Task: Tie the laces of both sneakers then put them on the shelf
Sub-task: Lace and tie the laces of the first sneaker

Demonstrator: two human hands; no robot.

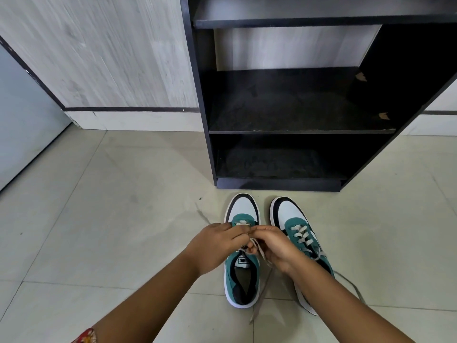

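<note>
Two teal, white and black sneakers stand side by side on the tiled floor, toes toward a black shelf unit point(291, 131). Over the left sneaker point(243, 280), my left hand point(217, 246) and my right hand point(274, 246) meet above its tongue, each pinching its pale lace point(263, 256). One lace end trails down between the shoes. The right sneaker point(295, 219) sits partly under my right forearm, its lace loose and trailing on the floor to the right.
The shelf unit has a bare middle board and a dark lower compartment point(272, 164), just beyond the toes. A wood-grain wall panel point(111, 58) and a grey door point(22, 120) lie to the left. Pale floor tiles point(111, 206) spread around.
</note>
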